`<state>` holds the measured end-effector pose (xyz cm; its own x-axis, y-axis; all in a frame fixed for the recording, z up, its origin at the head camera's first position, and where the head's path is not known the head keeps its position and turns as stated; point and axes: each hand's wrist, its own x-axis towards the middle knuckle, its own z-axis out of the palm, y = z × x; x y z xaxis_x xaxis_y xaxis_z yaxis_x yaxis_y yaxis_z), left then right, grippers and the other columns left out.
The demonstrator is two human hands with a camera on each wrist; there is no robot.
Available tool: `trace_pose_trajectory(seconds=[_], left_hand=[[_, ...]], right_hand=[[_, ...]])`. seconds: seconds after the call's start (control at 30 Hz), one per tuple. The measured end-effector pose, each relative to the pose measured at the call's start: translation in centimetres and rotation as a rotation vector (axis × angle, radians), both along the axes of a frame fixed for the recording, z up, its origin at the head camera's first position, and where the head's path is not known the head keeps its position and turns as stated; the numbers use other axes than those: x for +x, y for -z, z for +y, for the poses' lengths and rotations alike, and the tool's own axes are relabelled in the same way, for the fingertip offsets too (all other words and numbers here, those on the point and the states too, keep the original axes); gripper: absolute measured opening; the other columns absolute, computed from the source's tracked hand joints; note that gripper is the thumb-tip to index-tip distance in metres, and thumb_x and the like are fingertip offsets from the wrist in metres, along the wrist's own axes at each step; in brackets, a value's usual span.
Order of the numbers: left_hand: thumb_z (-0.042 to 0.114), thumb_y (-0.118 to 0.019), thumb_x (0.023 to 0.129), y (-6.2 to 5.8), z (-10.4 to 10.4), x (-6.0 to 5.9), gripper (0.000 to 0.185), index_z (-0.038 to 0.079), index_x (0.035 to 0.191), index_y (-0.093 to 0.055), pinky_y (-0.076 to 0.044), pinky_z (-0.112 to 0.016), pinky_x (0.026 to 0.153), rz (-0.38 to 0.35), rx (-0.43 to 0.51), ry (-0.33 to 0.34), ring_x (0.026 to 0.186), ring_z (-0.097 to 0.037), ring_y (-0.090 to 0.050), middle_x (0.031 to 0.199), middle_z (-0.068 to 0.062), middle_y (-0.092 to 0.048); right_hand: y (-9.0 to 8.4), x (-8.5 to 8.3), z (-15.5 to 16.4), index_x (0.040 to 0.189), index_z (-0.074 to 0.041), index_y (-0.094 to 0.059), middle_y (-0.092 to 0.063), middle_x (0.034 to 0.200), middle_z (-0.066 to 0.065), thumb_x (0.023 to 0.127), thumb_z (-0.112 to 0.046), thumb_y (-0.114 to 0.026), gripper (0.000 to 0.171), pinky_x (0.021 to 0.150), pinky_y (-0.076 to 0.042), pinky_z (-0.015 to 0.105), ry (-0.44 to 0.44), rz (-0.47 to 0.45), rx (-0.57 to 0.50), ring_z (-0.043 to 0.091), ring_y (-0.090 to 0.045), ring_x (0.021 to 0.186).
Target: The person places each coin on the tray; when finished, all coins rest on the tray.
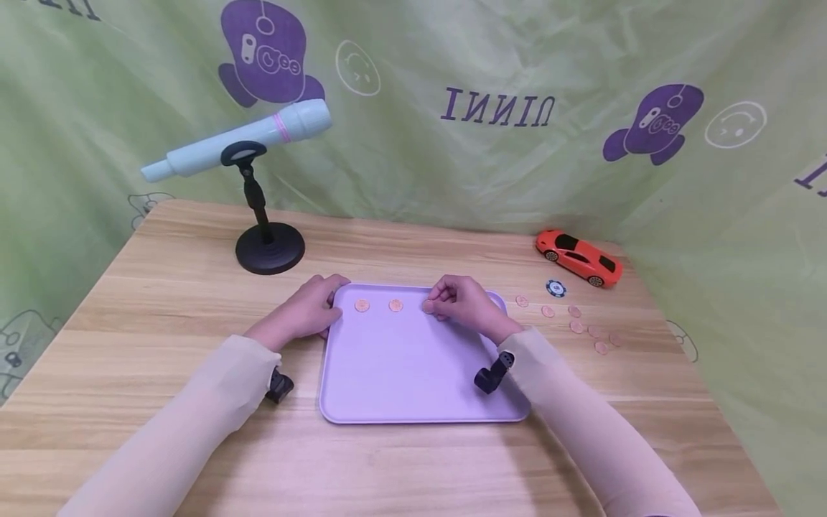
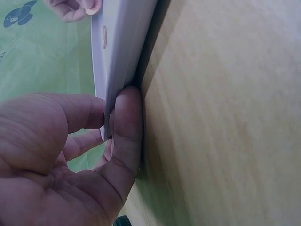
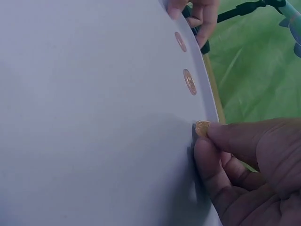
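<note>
A lilac tray (image 1: 413, 373) lies on the wooden table. Two copper coins (image 1: 362, 306) (image 1: 395, 305) lie in a row near its far edge, also seen in the right wrist view (image 3: 189, 81). My right hand (image 1: 461, 301) pinches a third coin (image 3: 202, 128) between thumb and forefinger, low over the tray beside that row. My left hand (image 1: 310, 309) grips the tray's far left corner, thumb on the rim (image 2: 124, 122) and fingers against the tray's side.
Several more coins (image 1: 571, 319) lie scattered on the table right of the tray, with a blue poker chip (image 1: 555, 288) and an orange toy car (image 1: 579, 257) beyond. A pale toy telescope on a black stand (image 1: 268, 248) is at the back left.
</note>
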<state>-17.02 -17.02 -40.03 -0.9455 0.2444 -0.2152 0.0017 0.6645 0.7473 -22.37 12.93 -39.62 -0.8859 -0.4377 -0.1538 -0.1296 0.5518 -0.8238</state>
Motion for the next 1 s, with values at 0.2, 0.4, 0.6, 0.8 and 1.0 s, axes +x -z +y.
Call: trace_pose_trajectory(seconds=[0.2,0.4,0.6,0.8,1.0], left_hand=[[-0.003,-0.054,0.097,-0.2,0.0,0.1,0.054,-0.005,0.150,-0.045,-0.062,-0.029,0.055,0.011,-0.015,0.000,0.071,-0.021,-0.062,0.112,-0.027,-0.047],[-0.004,-0.054,0.097,-0.1,0.0,0.0,0.053,-0.006,0.149,-0.046,-0.062,-0.029,0.055,0.020,-0.009,0.005,0.073,-0.022,-0.062,0.111,-0.027,-0.047],[-0.004,-0.054,0.097,-0.1,0.1,0.1,0.053,-0.006,0.149,-0.046,-0.061,-0.029,0.055,0.022,-0.015,0.004,0.071,-0.021,-0.062,0.111,-0.027,-0.047],[-0.003,-0.054,0.097,-0.2,0.1,0.1,0.053,-0.006,0.150,-0.045,-0.061,-0.029,0.055,0.027,-0.028,0.002,0.072,-0.021,-0.061,0.112,-0.027,-0.048],[-0.003,-0.054,0.097,-0.1,0.1,0.2,0.053,-0.006,0.150,-0.045,-0.061,-0.028,0.055,0.030,-0.030,0.000,0.073,-0.021,-0.061,0.112,-0.027,-0.048]], right_hand=[[-0.1,0.2,-0.5,0.099,0.001,-0.071,-0.072,0.087,0.009,0.093,-0.010,-0.078,0.015,0.068,-0.051,0.018,-0.035,0.126,0.097,0.009,-0.060,0.074],[0.1,0.5,-0.9,0.102,0.000,-0.073,-0.073,0.095,0.013,0.094,-0.009,-0.076,0.013,0.078,-0.054,0.022,-0.025,0.166,0.148,0.015,-0.064,0.084],[0.0,0.7,-1.1,0.103,0.001,-0.073,-0.073,0.096,0.013,0.095,-0.007,-0.074,0.012,0.079,-0.054,0.022,-0.020,0.169,0.160,0.016,-0.065,0.087],[-0.3,0.7,-1.3,0.103,0.001,-0.073,-0.074,0.096,0.014,0.094,-0.005,-0.074,0.011,0.079,-0.055,0.022,-0.036,0.186,0.176,0.018,-0.066,0.088],[-0.3,0.7,-1.2,0.102,0.002,-0.073,-0.074,0.096,0.015,0.095,-0.003,-0.072,0.009,0.081,-0.057,0.026,-0.058,0.203,0.195,0.020,-0.068,0.089]])
